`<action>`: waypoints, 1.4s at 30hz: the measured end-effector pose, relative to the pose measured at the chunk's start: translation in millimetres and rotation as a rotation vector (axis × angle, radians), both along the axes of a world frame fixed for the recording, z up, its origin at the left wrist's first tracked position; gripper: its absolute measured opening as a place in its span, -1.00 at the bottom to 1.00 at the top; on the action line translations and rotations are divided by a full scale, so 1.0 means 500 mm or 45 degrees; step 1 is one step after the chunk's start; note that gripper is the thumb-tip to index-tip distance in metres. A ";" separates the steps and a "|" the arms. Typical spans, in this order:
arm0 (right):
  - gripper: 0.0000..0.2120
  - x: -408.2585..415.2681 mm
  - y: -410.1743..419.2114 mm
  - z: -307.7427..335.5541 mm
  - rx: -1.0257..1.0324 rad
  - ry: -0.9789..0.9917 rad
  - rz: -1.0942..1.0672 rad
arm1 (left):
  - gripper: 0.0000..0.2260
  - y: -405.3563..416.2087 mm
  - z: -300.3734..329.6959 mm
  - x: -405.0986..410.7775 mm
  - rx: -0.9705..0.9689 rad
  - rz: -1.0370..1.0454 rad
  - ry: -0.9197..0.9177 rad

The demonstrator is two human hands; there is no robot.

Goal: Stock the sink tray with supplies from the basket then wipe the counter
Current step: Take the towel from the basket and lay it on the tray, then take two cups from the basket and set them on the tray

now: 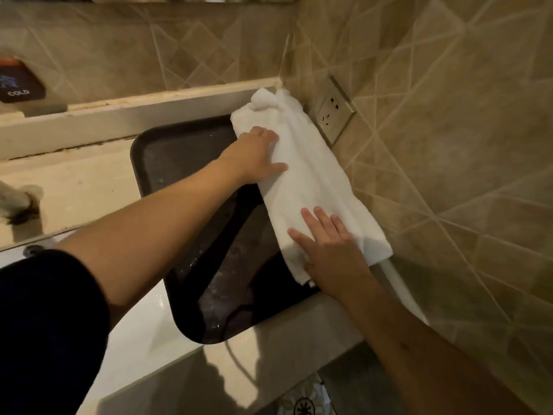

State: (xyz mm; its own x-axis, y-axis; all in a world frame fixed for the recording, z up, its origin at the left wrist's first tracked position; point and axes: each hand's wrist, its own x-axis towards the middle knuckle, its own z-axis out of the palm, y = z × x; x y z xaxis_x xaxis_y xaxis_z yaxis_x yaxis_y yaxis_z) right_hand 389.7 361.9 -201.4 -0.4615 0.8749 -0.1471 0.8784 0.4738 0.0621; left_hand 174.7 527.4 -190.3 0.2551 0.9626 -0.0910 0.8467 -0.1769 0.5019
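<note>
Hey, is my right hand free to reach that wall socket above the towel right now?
Probably yes. The right hand lies flat on the near end of the white towel, gripping nothing, and nothing stands between it and the socket on the tiled side wall.

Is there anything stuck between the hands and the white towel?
No. Both hands lie flat right on the white towel: the left hand near its far end, the right hand near its close end. The towel lies along the black tray beside the wall.
</note>
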 end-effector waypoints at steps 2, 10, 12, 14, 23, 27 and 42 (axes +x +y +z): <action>-0.50 0.024 -0.037 0.026 0.062 0.053 -0.040 | -0.44 -0.077 0.022 0.015 0.027 -0.096 0.054; -0.74 0.051 -0.121 0.094 -0.180 0.259 -0.421 | -0.74 -0.313 0.037 0.016 -0.077 -0.311 0.152; -0.77 0.097 -0.199 0.122 -0.186 0.310 -0.551 | -0.74 -0.378 0.067 0.069 -0.076 -0.418 0.161; -0.79 0.146 -0.283 0.143 -0.147 0.327 -0.654 | -0.74 -0.449 0.094 0.127 -0.074 -0.535 0.147; -0.77 0.347 -0.813 0.221 -0.051 0.392 -1.140 | -0.79 -0.838 0.181 0.413 0.089 -1.069 0.244; -0.84 0.400 -1.101 0.239 0.026 0.344 -1.403 | -0.76 -1.049 0.202 0.541 0.181 -1.333 0.268; -0.72 0.423 -1.919 0.227 0.201 0.350 -2.424 | -0.70 -1.788 0.229 0.937 0.379 -2.374 0.221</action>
State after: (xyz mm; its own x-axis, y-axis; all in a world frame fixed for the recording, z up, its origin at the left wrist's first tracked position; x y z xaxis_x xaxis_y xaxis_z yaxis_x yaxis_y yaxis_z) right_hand 601.1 -597.3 -87.9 0.9761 0.1747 -0.1290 0.1458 -0.9675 -0.2066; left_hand 642.9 -366.8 -75.8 0.8525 -0.5058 -0.1323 -0.4702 -0.8524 0.2288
